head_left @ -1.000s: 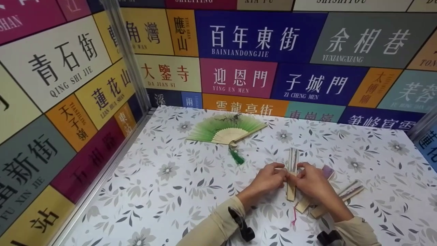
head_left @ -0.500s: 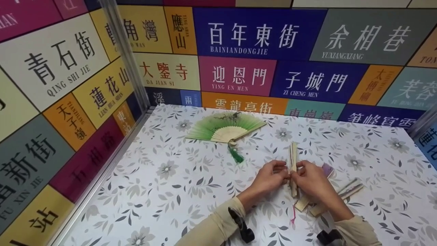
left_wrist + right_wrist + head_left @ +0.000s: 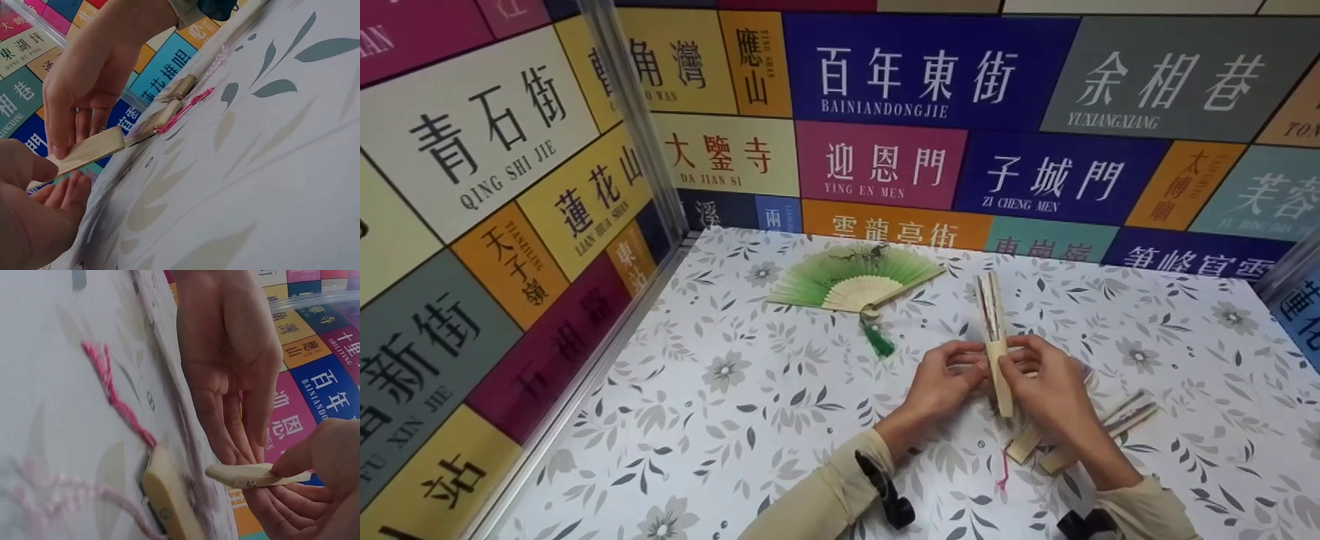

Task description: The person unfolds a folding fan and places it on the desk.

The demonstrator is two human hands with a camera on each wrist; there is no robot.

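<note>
A folded hand fan (image 3: 1002,386) with pale wooden sticks stands up at a slant between both hands, lifted off the table. From its right side, my right hand (image 3: 1051,386) pinches it, thumb on the near face and fingers behind. My left hand (image 3: 941,386) holds it from the left, thumb and fingertips at its edge. The right wrist view shows the fan's riveted end (image 3: 242,475) between the two hands. Below the right hand lie two more folded fans, one with a pink tassel (image 3: 1003,469), the other fan (image 3: 1132,420) farther right; the right arm partly covers them.
An open green fan (image 3: 866,292) with a dark green tassel (image 3: 877,337) lies at the back of the table. White floral cloth (image 3: 682,420) covers the tabletop. Colourful panels with street names (image 3: 915,71) wall in the back and left sides.
The folded fan has risen from near the table and turned, its top now leaning left. Both hands have moved slightly up with it. The other fans stay put.
</note>
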